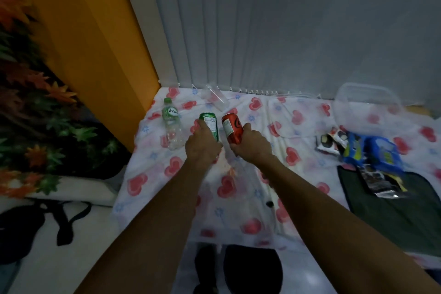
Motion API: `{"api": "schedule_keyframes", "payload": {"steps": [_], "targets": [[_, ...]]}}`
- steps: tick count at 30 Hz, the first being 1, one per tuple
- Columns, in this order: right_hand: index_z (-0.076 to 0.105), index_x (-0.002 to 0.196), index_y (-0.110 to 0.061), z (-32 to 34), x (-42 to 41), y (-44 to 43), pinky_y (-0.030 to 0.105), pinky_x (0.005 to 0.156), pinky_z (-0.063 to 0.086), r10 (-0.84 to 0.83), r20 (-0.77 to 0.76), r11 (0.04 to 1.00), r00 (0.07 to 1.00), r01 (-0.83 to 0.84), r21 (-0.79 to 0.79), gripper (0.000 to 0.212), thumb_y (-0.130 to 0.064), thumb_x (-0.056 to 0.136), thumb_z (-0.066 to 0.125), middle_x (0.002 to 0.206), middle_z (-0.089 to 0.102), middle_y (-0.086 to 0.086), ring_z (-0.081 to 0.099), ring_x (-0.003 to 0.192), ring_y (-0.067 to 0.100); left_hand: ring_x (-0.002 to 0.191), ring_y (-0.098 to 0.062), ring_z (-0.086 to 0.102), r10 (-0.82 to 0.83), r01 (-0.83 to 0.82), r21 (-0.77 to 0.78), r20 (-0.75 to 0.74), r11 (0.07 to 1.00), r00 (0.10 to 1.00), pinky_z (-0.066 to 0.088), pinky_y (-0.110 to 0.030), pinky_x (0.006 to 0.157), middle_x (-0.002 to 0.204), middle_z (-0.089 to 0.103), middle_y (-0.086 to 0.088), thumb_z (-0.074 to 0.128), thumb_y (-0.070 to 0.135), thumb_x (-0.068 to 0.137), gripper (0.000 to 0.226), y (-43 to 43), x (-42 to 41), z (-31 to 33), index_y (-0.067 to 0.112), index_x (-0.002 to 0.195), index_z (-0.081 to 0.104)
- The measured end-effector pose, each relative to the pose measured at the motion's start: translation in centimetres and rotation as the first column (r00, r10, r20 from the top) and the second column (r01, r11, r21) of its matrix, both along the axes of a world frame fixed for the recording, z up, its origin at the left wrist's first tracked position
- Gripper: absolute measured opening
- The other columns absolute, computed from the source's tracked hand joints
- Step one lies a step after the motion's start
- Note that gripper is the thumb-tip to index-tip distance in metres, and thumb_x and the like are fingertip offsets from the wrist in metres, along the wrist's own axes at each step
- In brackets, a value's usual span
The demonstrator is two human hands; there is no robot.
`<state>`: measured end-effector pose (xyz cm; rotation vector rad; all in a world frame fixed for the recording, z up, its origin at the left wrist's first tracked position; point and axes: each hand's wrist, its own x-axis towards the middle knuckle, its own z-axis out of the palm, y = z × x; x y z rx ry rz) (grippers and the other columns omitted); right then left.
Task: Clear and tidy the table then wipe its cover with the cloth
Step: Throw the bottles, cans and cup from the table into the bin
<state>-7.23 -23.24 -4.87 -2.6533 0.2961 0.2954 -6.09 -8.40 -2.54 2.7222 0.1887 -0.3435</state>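
My left hand [202, 148] grips a green can [210, 124] and my right hand [251, 147] grips a red can [231, 127]. Both cans stand side by side near the middle of the table, on its white cover with red hearts [152, 174]. A dark green cloth [393, 212] lies flat at the right front of the table. A reddish stain [232, 170] shows on the cover just in front of my hands.
A plastic water bottle [171, 124] stands left of the cans. A clear cup [214, 99] lies tipped at the back. A clear plastic tub [367, 110] sits at the back right, with blue snack packets [372, 154] and wrappers before it. An orange wall borders the left.
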Motion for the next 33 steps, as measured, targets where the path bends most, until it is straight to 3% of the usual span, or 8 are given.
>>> {"api": "schedule_keyframes", "payload": {"steps": [7,10,14,17,20,25,29,33], "targets": [[0.037,0.134,-0.013,1.4,-16.0,-5.4,0.048,0.086,0.056,0.008,0.003,1.000,1.000,-0.008,-0.001,0.075,-0.051,0.080,0.071,0.119,0.062,0.015,0.065,0.101,0.034,0.114,-0.037,0.061,-0.031,0.031,-0.003,-0.003,1.000,1.000,0.052,-0.041,0.089,0.132,0.055,-0.019,0.075,0.040,0.085,0.100,-4.5,-16.3,0.5,0.009,0.156,0.012],[0.032,0.144,-0.012,1.0,-23.1,-7.7,0.048,0.089,0.055,-0.031,-0.050,0.999,0.998,0.032,0.028,0.084,-0.051,0.080,0.070,0.124,0.061,0.016,0.064,0.105,0.035,0.114,-0.037,0.061,-0.054,0.054,-0.003,-0.045,0.999,0.998,0.052,-0.042,0.089,0.133,0.055,-0.018,0.076,0.041,0.082,0.099,-6.2,-22.4,0.1,0.010,0.154,0.015],[0.037,0.136,-0.013,-0.4,-30.3,-9.7,0.042,0.086,0.054,-0.062,-0.123,0.997,0.990,0.068,0.044,0.073,-0.048,0.081,0.071,0.120,0.062,0.015,0.065,0.102,0.034,0.113,-0.036,0.062,-0.105,0.107,0.013,-0.103,0.994,0.989,0.053,-0.043,0.090,0.131,0.057,-0.017,0.075,0.046,0.082,0.099,-8.3,-28.2,-1.1,0.011,0.154,0.016],[0.037,0.138,-0.014,-2.2,-34.9,-10.5,0.045,0.092,0.054,-0.116,-0.159,0.989,0.980,0.128,0.068,0.076,-0.046,0.080,0.074,0.123,0.061,0.013,0.064,0.105,0.032,0.112,-0.036,0.062,-0.142,0.145,0.010,-0.120,0.989,0.982,0.052,-0.042,0.087,0.128,0.058,-0.017,0.076,0.042,0.082,0.090,-9.7,-31.8,-2.5,0.009,0.148,0.023],[0.027,0.148,-0.014,-4.0,-38.4,-10.8,0.048,0.094,0.054,-0.135,-0.175,0.984,0.975,0.152,0.088,0.088,-0.047,0.081,0.074,0.127,0.060,0.013,0.065,0.108,0.031,0.109,-0.036,0.063,-0.188,0.195,0.028,-0.151,0.980,0.970,0.051,-0.041,0.084,0.124,0.060,-0.018,0.075,0.039,0.082,0.087,-10.5,-34.7,-4.3,0.009,0.147,0.024],[0.034,0.143,-0.013,-8.0,-42.6,-11.0,0.045,0.093,0.055,-0.132,-0.241,0.986,0.962,0.153,0.070,0.080,-0.046,0.083,0.074,0.129,0.059,0.014,0.063,0.111,0.032,0.118,-0.038,0.060,-0.230,0.259,0.110,-0.225,0.960,0.947,0.052,-0.044,0.093,0.132,0.056,-0.018,0.074,0.046,0.084,0.096,-11.0,-38.6,-8.4,0.008,0.153,0.019],[0.034,0.144,-0.014,-12.8,-44.3,-10.9,0.044,0.089,0.056,-0.151,-0.309,0.979,0.939,0.185,0.082,0.076,-0.045,0.085,0.071,0.122,0.062,0.013,0.066,0.103,0.032,0.111,-0.037,0.064,-0.249,0.283,0.103,-0.260,0.954,0.933,0.053,-0.042,0.085,0.127,0.060,-0.017,0.075,0.044,0.082,0.088,-10.4,-40.3,-13.2,0.009,0.147,0.027],[0.035,0.143,-0.012,-19.2,-45.0,-10.5,0.043,0.081,0.058,-0.141,-0.379,0.980,0.914,0.183,0.076,0.075,-0.048,0.085,0.067,0.111,0.064,0.012,0.067,0.093,0.030,0.106,-0.036,0.065,-0.263,0.324,0.138,-0.338,0.936,0.904,0.050,-0.039,0.078,0.123,0.061,-0.017,0.072,0.046,0.085,0.090,-10.0,-41.0,-19.6,0.012,0.151,0.022]]}}
